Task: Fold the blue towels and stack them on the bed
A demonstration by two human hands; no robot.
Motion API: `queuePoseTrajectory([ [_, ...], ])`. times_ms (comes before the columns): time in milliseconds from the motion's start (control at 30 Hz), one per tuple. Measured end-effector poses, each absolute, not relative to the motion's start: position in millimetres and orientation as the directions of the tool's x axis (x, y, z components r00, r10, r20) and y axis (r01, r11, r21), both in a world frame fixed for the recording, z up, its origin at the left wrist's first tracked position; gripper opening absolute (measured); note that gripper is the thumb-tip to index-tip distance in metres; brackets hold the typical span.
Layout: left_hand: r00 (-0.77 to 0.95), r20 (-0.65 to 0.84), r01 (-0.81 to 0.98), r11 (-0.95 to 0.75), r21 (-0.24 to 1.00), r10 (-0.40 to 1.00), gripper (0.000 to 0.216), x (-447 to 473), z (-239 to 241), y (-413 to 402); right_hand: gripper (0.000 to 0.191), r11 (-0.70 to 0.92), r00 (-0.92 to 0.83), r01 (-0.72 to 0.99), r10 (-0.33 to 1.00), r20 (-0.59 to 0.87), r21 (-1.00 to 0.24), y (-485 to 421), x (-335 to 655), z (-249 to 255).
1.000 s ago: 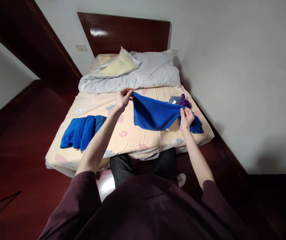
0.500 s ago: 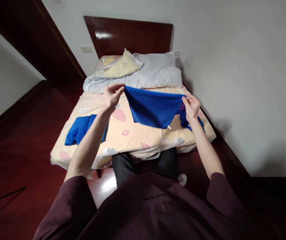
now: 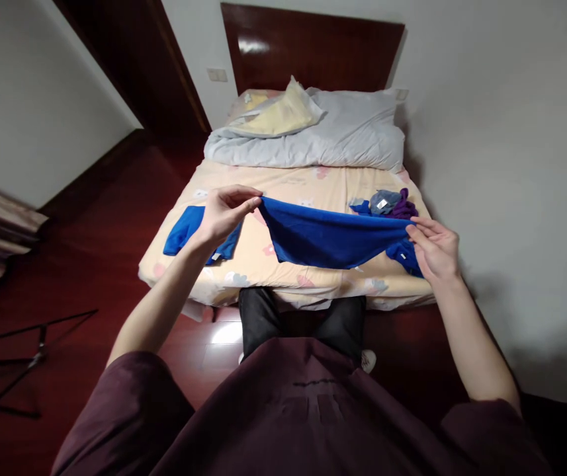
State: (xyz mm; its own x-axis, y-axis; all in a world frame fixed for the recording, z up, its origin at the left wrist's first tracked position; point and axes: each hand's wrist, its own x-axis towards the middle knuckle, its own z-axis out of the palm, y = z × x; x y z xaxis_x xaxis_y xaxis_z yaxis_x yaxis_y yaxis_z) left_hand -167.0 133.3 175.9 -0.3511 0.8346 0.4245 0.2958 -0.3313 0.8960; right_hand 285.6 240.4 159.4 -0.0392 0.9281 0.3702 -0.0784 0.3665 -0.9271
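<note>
A blue cloth (image 3: pixel 327 238) hangs stretched between my hands above the bed, its lower edge loose. My left hand (image 3: pixel 228 211) pinches its upper left corner between thumb and fingers. The upper right corner is gripped by my right hand (image 3: pixel 435 248). Below my left wrist, partly hidden by it, lies a stack of folded blue cloths (image 3: pixel 181 231) on the bed. Behind and beside my right hand is a loose pile with a purple cloth (image 3: pixel 404 205), a grey-blue cloth (image 3: pixel 384 202) with a white tag, and more crumpled blue cloth (image 3: pixel 402 256).
The bed (image 3: pixel 243 279) has a peach patterned sheet. A grey quilt (image 3: pixel 352 135) and a pale yellow pillow (image 3: pixel 286 118) lie near the dark wooden headboard (image 3: pixel 313 49). A black tripod-like stand (image 3: pixel 40 344) is on the floor at left, near a curtain (image 3: pixel 0 228).
My hands have moved farther apart, pulling the blue cloth wider and tauter. The view has shifted, so the bed appears further right and higher, and more of the pile at right shows.
</note>
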Motion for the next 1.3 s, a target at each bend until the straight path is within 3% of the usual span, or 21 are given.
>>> queuePoseTrajectory([
  [233, -0.365, 0.315, 0.236, -0.241, 0.942, 0.876, 0.043, -188, 157, 124, 0.048, 0.19, -0.158, -0.079, 0.967, 0.2, -0.979, 258, 268, 149],
  [467, -0.42, 0.234, 0.201, -0.161, 0.966, 0.877, 0.052, -212, 112, 192, 0.06, 0.098, -0.122, -0.091, 0.987, 0.109, -0.991, 323, 203, 111],
  [567, -0.483, 0.241, 0.205, -0.159, 0.966, 0.842, 0.049, -221, 109, 227, 0.062, 0.169, -0.007, -0.08, 0.985, 0.171, -0.982, 345, 171, 100],
  [667, -0.527, 0.359, 0.294, -0.231, 0.927, 0.771, 0.041, -223, 115, 243, 0.059, 0.304, 0.066, -0.073, 0.952, 0.3, -0.95, 356, 151, 94],
  [767, -0.582, 0.495, 0.438, -0.264, 0.859, 0.645, 0.034, -217, 113, 234, 0.056, 0.39, 0.068, -0.054, 0.92, 0.386, -0.919, 355, 147, 82],
  [867, -0.61, 0.522, 0.504, -0.216, 0.836, 0.597, 0.033, -207, 84, 206, 0.056, 0.409, 0.023, -0.029, 0.913, 0.408, -0.912, 340, 156, 51],
  [1000, -0.596, 0.372, 0.49, -0.044, 0.87, 0.712, 0.032, -187, 5, 158, 0.048, 0.284, -0.08, 0.056, 0.957, 0.279, -0.957, 303, 172, -21],
  [1200, -0.577, -0.026, 0.387, 0.301, 0.872, 0.817, 0.028, -149, -119, 96, 0.033, -0.12, -0.064, 0.211, 0.989, -0.136, -0.97, 233, 187, -134],
  [1300, -0.547, -0.134, 0.356, 0.374, 0.856, 0.826, 0.033, -141, -150, 80, 0.034, -0.182, -0.065, 0.185, 0.978, -0.197, -0.966, 209, 193, -161],
])
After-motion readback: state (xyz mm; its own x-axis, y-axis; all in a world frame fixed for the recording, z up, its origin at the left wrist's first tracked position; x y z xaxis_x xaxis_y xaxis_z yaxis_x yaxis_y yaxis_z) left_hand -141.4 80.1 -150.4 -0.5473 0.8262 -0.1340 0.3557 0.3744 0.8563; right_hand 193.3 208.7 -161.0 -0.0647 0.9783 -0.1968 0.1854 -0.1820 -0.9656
